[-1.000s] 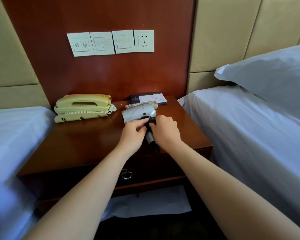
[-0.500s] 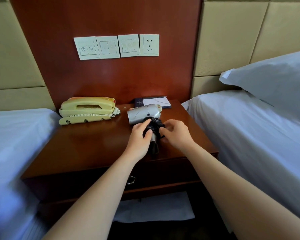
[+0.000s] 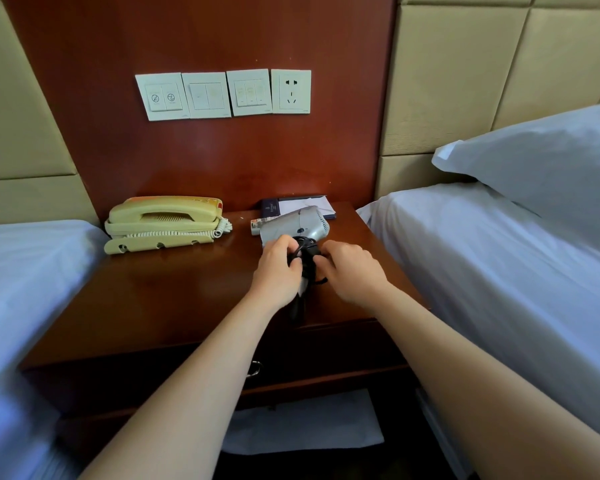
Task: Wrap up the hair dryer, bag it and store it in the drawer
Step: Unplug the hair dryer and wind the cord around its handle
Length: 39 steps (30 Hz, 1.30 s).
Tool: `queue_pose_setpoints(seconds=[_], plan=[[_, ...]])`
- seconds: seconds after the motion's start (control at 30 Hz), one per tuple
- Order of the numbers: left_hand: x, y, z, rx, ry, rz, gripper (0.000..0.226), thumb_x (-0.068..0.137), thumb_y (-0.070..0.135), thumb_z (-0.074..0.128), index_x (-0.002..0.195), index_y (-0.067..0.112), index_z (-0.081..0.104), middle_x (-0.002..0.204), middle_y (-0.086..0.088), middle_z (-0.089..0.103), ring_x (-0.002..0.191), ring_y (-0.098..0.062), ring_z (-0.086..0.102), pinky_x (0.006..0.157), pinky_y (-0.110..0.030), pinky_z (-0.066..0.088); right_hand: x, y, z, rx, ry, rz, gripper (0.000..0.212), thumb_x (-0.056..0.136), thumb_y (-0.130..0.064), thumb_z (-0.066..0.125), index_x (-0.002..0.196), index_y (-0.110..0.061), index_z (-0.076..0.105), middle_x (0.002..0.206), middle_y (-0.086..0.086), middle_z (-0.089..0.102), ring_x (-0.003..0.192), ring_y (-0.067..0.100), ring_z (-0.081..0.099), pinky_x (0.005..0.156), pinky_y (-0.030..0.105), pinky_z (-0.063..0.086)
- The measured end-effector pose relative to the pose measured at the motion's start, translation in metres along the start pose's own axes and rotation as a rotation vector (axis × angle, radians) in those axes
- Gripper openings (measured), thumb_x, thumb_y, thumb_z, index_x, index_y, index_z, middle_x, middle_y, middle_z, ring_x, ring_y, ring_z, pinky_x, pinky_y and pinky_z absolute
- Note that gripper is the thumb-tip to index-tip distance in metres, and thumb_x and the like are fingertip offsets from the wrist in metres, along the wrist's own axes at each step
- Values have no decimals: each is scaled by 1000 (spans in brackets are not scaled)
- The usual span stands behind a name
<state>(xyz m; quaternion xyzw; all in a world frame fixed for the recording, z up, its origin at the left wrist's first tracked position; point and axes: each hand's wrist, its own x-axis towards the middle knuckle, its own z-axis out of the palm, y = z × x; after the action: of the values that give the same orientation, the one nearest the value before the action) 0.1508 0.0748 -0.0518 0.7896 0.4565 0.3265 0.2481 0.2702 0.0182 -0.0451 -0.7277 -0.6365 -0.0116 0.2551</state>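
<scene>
Using the nightstand [image 3: 174,296] as reference, left to right:

- left bed [image 3: 21,271]: butts against the nightstand's left side, white sheet.
- telephone [image 3: 163,223]: cream, corded, on the nightstand top at back-left, handset on its cradle.
- switch plates [image 3: 205,95]: three in a row on the wood panel above the nightstand; socket [image 3: 291,91] is just right of them.
- left hand [image 3: 276,268]: over the top, right of centre, fingers curled round the black cord [image 3: 305,251] where it's bundled at the dryer's handle.
- hair dryer [image 3: 298,223]: silver body lying on the top at back-right, tilted, rear grille pointing right. The handle runs toward the front edge between the two hands, its dark end near that edge. A small white item touches the nozzle end; can't tell what it is.
- folder [image 3: 305,204]: dark, with white paper on it, against the back panel, just behind the dryer.
- right hand [image 3: 352,271]: just right of the handle, fingers curled in and pinching the cord from that side. A small loop sticks out below the fingers.
- drawer [image 3: 326,355]: closed, under the top. Its ring handle [image 3: 255,368] is half hidden by the left forearm.
- white sheet [image 3: 302,420]: lies flat in the space below the nightstand; material unclear.
- right bed [image 3: 482,271]: against the nightstand's right side, pillow [image 3: 541,168] at its head.
</scene>
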Motion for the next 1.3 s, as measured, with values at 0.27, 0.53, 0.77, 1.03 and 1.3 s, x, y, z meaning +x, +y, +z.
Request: queue_pose_setpoints(seconds=[0.27,0.53,0.77,1.03,1.3], plan=[[-6,0,-8,93,18,81,9,90,7,45,86,15,43,98,-5,55,91,-31,53,81,-40,43,-6,-12,-1,-69,-40,25,30,99,-36,36,107,-10,50,114,10,58,103,37,55,72,36,35],[-15,-2,-2,128,17,95,8,95,12,43,97,17,38,109,-3,51,94,-32,52,77,-35,38,-3,-15,16,185,-9,201,29,97,-34,43,108,-10,54,111,12,60,103,35,55,73,33,36],[-15,-16,4,-93,47,96,33,91,4,49,124,3,44,129,-12,48,121,-23,45,84,-9,24,2,-4,18,551,50,273,22,88,-30,62,100,-12,57,85,5,62,65,23,66,68,36,57],[-16,-20,4,-63,-49,-107,57,100,27,38,150,7,19,155,-10,27,142,-25,26,111,-30,22,-4,12,11,527,-48,264,25,90,-28,59,108,-11,55,83,2,61,57,16,63,65,29,55],[-10,-7,19,-146,-138,-125,57,100,21,38,152,15,15,156,-7,26,143,-23,25,113,-31,22,-8,20,10,465,-38,276,22,91,-23,57,104,-5,59,85,7,64,52,13,63,71,35,59]])
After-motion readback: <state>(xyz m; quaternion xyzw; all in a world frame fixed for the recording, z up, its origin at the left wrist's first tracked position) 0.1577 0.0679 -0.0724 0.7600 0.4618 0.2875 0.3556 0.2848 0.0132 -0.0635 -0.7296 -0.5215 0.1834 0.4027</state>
